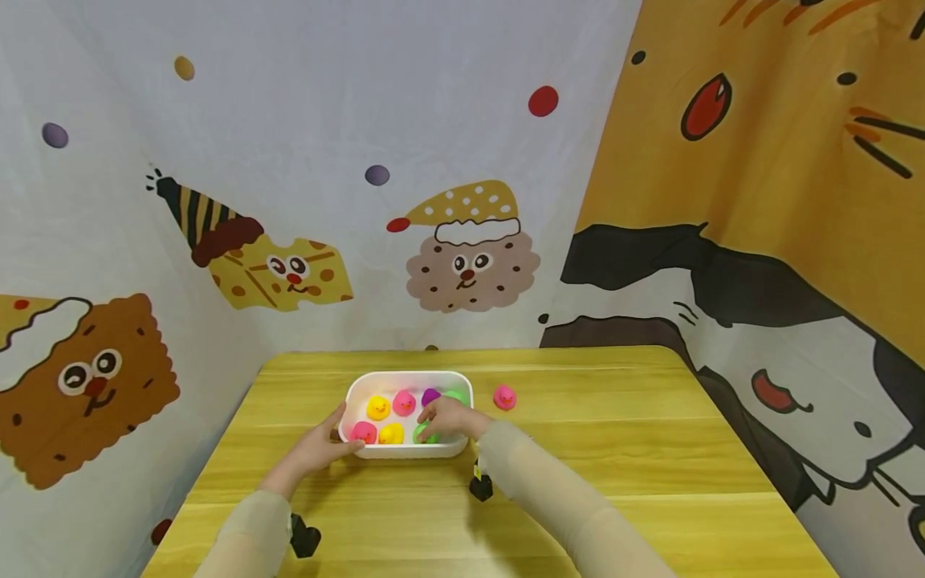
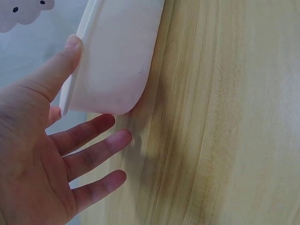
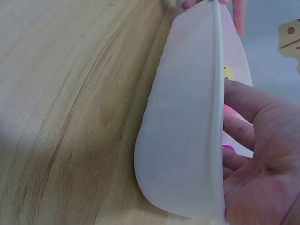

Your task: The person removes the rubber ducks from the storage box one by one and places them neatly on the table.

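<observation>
In the head view a white plastic tub (image 1: 415, 452) holds several small rubber ducks. Among them are a yellow duck (image 1: 378, 408), a pink duck (image 1: 404, 403), a purple duck (image 1: 429, 396) and a green duck (image 1: 425, 434). My left hand (image 1: 315, 446) rests at the tub's left near corner. Its thumb lies on the near rim, and in the left wrist view the other fingers spread past the corner. Over the tub's right part, my right hand (image 1: 450, 416) reaches in right by the green duck. In the right wrist view the tub wall hides its fingertips.
Another pink duck (image 1: 504, 396) sits on the wooden table (image 1: 614, 449), right of the tub. Behind the table's far edge hangs a cloth (image 1: 289, 160) printed with cartoon figures. Each wrist carries a small black device.
</observation>
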`<state>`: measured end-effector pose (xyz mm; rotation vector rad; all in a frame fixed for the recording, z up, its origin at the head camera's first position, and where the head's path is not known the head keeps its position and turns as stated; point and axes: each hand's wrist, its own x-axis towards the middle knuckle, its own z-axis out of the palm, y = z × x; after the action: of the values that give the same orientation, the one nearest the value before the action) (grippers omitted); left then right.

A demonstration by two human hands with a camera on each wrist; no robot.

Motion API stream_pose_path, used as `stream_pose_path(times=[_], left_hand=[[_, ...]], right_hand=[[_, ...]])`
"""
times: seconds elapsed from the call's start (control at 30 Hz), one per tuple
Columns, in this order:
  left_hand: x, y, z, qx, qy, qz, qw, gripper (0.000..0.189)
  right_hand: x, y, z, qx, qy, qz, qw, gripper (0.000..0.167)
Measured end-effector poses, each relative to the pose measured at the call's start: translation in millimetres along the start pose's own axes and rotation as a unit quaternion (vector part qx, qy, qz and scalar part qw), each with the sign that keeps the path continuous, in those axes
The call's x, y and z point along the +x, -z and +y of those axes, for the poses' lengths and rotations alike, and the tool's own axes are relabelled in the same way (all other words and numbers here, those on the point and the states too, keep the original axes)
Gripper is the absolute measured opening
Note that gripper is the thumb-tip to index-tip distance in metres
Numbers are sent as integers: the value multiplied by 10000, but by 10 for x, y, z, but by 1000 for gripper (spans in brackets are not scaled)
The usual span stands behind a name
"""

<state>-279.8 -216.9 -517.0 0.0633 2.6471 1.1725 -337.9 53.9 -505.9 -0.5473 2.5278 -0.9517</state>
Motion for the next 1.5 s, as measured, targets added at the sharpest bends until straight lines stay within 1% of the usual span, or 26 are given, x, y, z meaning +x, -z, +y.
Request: stream_pose_path(times=[0.3,0.5,0.73,0.87,1.0,1.07,1.17,1.27,1.4,1.5], left_hand=[[-9,-1,15,-15,13,18,10000,101],[-19,-5,-1,-91,46,49,9999,99],[-11,-19,-16,-103,-38,63,9999,100],[-16,-33,-16,-164,-19,58,9998,99],[-11,-40,-22,-103,-14,67,9999,99],[-6,-39,-22,-48,-43,70,10000,99],[-6,-37,-21,-28,-66,57,10000,100],[-14,-38,-33,-24,-18,47,10000,100],[-20,-36,-45,-101,46,55,9999,100],[-7,-26,-45,-181,-27,79,9998,98]], right_hand=[[9,-43,35,-293,73,54,9995,30],[6,-71,35,-356,144,149,9992,27],[6,-85,54,-437,189,237,9986,22],[3,-99,71,-573,282,268,9976,18],[3,-106,81,-624,319,318,9970,15],[0,-105,81,-538,260,332,9977,15],[-3,-108,83,-395,201,350,9984,15],[-5,-107,82,-326,196,339,9987,17],[-10,-86,64,-439,332,371,9978,19],[-6,-55,48,-523,460,476,9964,22]])
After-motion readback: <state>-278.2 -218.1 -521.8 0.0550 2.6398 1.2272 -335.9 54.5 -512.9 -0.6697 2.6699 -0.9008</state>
